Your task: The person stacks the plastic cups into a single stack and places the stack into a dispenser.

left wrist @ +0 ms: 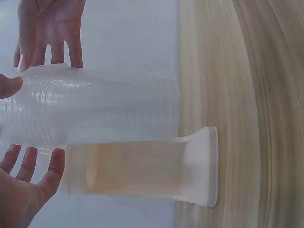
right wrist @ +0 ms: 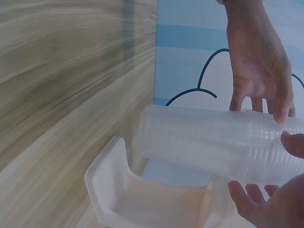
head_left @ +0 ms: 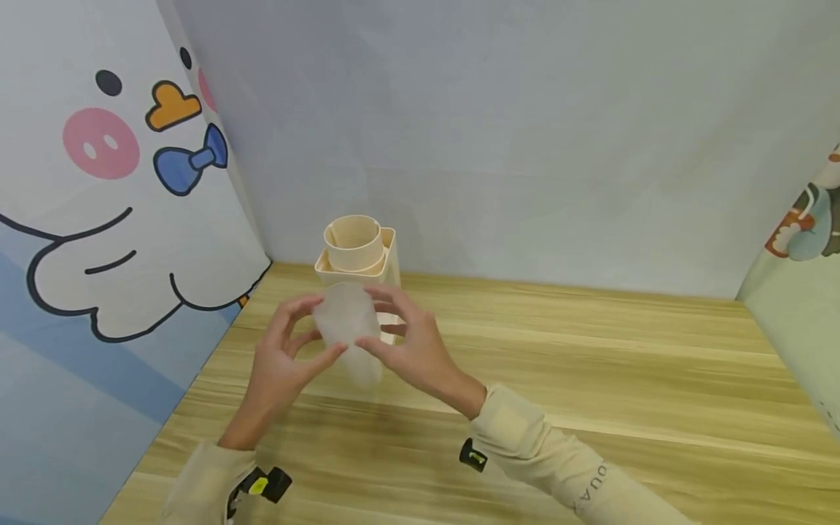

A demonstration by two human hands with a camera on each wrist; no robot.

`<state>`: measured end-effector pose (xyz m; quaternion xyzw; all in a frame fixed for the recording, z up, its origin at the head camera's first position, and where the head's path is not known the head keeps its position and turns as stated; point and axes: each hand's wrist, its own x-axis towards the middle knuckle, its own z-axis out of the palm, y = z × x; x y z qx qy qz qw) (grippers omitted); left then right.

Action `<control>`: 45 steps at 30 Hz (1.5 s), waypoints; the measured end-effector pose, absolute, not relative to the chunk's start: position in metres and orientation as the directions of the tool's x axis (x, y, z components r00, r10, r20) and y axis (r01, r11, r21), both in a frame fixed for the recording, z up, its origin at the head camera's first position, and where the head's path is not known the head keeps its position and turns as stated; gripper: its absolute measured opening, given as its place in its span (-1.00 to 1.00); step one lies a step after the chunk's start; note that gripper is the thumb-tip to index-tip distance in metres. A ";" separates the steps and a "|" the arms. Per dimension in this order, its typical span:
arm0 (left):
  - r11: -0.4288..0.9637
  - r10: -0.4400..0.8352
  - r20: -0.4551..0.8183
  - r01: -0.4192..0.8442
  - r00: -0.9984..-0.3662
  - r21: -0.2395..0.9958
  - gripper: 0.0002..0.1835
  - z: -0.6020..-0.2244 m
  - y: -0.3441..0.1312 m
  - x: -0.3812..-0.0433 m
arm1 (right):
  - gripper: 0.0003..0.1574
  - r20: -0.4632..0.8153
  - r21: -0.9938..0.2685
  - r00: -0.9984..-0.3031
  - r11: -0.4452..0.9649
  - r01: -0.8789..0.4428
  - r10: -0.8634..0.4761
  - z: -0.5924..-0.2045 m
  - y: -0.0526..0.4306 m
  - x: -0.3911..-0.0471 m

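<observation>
A stack of translucent plastic cups (head_left: 348, 317) is held upright between both hands in front of the body. My left hand (head_left: 282, 357) grips its left side near the top, with fingers and thumb curved around the rims. On the opposite side my right hand (head_left: 420, 343) holds it the same way. The nested rims of the cup stack (left wrist: 90, 104) show as ridges close to the fingers in the left wrist view. Right behind stands a cream cup holder (head_left: 392, 270) with a round tube (head_left: 354, 255) at its top; the stack partly hides it.
The holder's flared base (left wrist: 204, 166) stands on the wood-grain table (head_left: 558, 364), near the back edge. A pale grey curtain (head_left: 492, 146) hangs behind, and a cartoon-printed cloth (head_left: 151, 240) borders the left side. Another printed cloth (head_left: 807, 299) is at the right.
</observation>
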<state>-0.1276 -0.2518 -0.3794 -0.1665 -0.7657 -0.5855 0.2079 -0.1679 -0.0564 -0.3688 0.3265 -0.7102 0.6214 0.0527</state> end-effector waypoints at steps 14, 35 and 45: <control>0.261 0.043 0.558 0.549 -0.828 0.794 -0.28 -0.353 -0.253 -0.142 | -0.25 0.544 -0.803 -0.751 0.029 -0.596 -0.375 -0.342 -0.055 -0.177; 0.264 0.072 0.665 0.657 -0.743 0.706 -0.27 -0.294 -0.256 -0.174 | -0.21 0.624 -0.731 -0.681 0.022 -0.682 -0.382 -0.284 -0.052 -0.201; 0.218 0.044 0.668 0.660 -0.743 0.719 -0.28 -0.264 -0.260 -0.192 | -0.20 0.647 -0.708 -0.670 0.038 -0.705 -0.365 -0.256 -0.060 -0.220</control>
